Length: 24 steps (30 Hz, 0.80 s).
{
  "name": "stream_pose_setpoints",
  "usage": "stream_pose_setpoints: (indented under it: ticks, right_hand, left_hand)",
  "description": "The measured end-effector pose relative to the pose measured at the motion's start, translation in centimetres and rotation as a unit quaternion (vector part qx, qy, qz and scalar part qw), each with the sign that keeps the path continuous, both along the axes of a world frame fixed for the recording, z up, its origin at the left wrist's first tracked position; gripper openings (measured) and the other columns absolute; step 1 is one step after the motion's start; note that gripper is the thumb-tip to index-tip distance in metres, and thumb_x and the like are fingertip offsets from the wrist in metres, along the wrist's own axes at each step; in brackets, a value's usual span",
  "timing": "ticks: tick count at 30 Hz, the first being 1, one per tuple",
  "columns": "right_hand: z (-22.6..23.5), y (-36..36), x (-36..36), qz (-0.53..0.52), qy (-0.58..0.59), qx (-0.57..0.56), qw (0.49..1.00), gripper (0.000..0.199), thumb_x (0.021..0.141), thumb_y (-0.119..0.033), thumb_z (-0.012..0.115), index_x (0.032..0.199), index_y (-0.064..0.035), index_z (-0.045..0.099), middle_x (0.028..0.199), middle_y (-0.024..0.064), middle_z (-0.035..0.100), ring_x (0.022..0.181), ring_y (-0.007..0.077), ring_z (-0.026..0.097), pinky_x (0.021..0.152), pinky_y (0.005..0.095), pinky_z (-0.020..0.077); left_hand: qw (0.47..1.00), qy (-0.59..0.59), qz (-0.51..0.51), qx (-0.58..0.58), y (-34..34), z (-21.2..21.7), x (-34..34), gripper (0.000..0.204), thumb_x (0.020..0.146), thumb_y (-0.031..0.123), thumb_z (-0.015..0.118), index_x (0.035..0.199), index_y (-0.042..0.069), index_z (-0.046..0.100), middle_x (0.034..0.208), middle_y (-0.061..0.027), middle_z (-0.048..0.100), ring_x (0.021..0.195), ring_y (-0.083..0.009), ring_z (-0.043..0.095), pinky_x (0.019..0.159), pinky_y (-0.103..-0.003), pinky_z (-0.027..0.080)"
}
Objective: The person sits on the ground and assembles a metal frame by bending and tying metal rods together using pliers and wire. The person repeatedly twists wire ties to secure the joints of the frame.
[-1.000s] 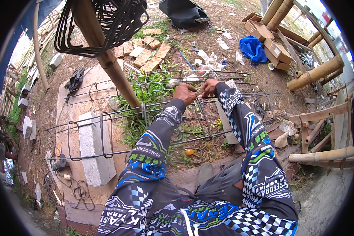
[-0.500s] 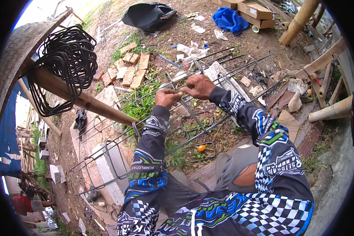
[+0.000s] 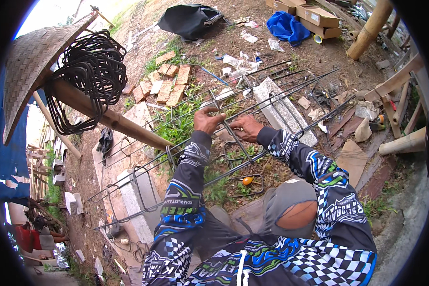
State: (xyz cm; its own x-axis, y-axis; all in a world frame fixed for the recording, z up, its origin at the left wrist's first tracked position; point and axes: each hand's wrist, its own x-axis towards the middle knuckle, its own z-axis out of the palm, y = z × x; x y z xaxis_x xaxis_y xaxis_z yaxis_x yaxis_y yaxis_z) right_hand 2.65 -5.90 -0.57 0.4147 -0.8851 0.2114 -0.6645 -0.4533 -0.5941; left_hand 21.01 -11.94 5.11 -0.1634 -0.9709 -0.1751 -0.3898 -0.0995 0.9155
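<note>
Left hand (image 3: 208, 119) closed on a stirrup (image 3: 222, 116) of the rebar cage (image 3: 252, 107); right hand (image 3: 245, 127) grips the same stirrup just beside it. Cage lies across two concrete blocks (image 3: 283, 109) over grass. Orange-handled tool (image 3: 247, 180) on ground below. Stirrup bundle (image 3: 93, 71) hangs on bamboo pole (image 3: 114, 121) at left.

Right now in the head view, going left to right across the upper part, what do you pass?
Woven hat → coil of bent rebar rings → bricks → black bag → blue cloth → cardboard boxes → bamboo pole.
</note>
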Motion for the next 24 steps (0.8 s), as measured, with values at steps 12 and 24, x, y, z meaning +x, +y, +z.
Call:
stream_pose_setpoints:
  ticks: [12, 24]
  right_hand:
    - [12.7, -4.7, -0.2, 0.02, 0.253, 0.124, 0.959, 0.021, 0.072, -0.022, 0.062, 0.075, -0.0022, 0.069, 0.076, 0.0183, 0.068, 0.075, 0.0358, 0.067, 0.069, 0.0462, 0.052]
    - [12.4, -12.9, 5.5, 0.126, 0.227, 0.028, 0.965, 0.022, 0.061, -0.028, 0.08, 0.075, -0.0123, 0.074, 0.072, 0.0094, 0.068, 0.071, 0.0278, 0.066, 0.062, 0.0403, 0.0503]
  left_hand:
    - [0.999, -0.016, -0.019, -0.049, -0.1, -2.4, 0.7, 0.03, 0.078, 0.017, 0.077, 0.092, -0.008, 0.071, 0.077, -0.0142, 0.071, 0.067, -0.0152, 0.068, 0.058, -0.027, 0.056]
    - [0.989, -0.071, 0.087, -0.091, 2.0, -0.5, 0.7, 0.055, 0.069, 0.023, 0.071, 0.117, 0.004, 0.053, 0.078, -0.0175, 0.068, 0.076, -0.0279, 0.067, 0.072, -0.039, 0.051]
